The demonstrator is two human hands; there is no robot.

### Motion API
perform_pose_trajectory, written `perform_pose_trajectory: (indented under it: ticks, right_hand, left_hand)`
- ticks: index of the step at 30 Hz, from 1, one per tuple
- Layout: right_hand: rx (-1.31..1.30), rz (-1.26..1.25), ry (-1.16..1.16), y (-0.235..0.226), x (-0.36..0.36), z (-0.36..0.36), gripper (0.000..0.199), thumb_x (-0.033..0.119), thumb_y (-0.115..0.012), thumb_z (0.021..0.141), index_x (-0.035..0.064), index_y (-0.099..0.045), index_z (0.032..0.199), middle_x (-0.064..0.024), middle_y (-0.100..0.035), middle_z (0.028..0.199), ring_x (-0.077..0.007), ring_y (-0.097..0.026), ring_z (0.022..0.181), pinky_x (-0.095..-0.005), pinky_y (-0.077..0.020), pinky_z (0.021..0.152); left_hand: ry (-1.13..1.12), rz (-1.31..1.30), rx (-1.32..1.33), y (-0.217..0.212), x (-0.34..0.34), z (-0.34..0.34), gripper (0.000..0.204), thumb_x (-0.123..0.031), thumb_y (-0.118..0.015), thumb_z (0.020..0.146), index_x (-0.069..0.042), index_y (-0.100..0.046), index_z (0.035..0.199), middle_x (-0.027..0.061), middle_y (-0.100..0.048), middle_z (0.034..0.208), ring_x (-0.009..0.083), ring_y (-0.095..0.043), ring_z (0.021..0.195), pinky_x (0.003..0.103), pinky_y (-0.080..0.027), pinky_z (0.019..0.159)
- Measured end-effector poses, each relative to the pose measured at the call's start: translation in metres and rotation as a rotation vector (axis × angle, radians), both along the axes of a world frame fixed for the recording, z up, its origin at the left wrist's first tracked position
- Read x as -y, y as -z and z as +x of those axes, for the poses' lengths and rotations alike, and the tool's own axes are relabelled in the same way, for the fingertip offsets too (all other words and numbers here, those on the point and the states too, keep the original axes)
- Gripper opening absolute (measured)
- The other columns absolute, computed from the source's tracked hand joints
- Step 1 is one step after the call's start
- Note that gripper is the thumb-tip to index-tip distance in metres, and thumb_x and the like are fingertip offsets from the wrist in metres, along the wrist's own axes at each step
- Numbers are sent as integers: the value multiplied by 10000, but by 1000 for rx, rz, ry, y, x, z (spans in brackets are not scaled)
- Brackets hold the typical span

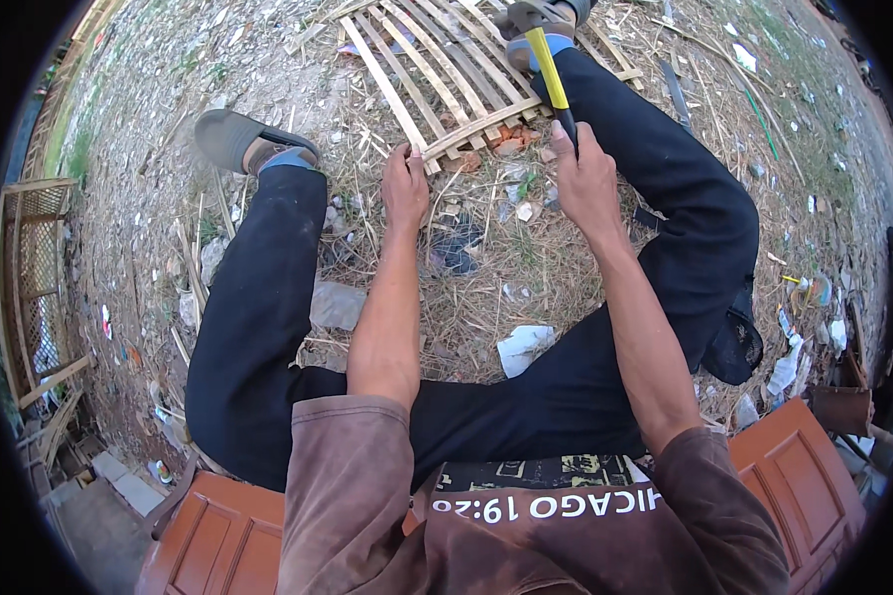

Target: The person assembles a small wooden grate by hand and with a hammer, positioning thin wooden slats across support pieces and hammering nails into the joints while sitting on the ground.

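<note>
A slatted wooden frame (446, 74) of pale thin strips lies on the ground between my feet, its near crosspiece running to a corner close to my left hand. My left hand (405, 188) is closed at that corner, thumb and fingertips pinched against the wood; whether a small nail is there too is hidden. In my right hand (587, 188) is a hammer (548, 69), gripped by the black end of its yellow handle. The hammer's metal head points away from me, raised over the frame's right side near my right foot.
Broken reddish brick pieces (511, 139) lie by the frame's near edge. A white scrap (526, 349) rests on the straw-strewn ground between my legs. I sit on an orange-brown panelled wooden piece (223, 535). A lattice wooden structure (38, 288) stands far left.
</note>
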State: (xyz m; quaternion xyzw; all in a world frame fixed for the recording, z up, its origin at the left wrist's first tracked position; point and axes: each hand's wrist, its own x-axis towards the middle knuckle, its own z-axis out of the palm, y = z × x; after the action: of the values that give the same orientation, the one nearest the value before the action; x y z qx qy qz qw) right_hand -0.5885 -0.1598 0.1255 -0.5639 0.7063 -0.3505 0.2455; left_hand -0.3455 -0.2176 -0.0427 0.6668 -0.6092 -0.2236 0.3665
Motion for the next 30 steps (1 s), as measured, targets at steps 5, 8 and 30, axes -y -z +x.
perform_pose_trajectory:
  ticks: [5, 8, 30]
  right_hand:
    - [-153, 168, 63, 65, -16, -11, 354, 349, -468, 1036, 5, -544, 1008, -262, -634, 759, -490, -627, 751, -536, -452, 651]
    - [-142, 371, -30, 48, -14, -7, 357, 324, -481, 1017, -18, -579, 1046, -325, -652, 847, -513, -638, 856, -582, -465, 776]
    - [498, 323, 239, 38, -106, -8, 304, 345, -485, 1042, 87, -476, 882, 8, -441, 605, -100, -439, 438, -282, -367, 392]
  left_hand:
    - [1, 10, -51, 1, 2, -10, 452, -360, -415, 1053, 13, -555, 1265, 248, -604, 1220, 426, -554, 1141, 476, -426, 990]
    - [15, -37, -16, 4, 5, -4, 434, -368, -448, 1041, 18, -595, 1171, 238, -619, 1132, 407, -576, 1077, 465, -435, 948]
    - [-184, 244, -48, -46, 28, -22, 561, -487, -475, 987, 38, -673, 1002, 309, -670, 1037, 487, -618, 1041, 530, -465, 915]
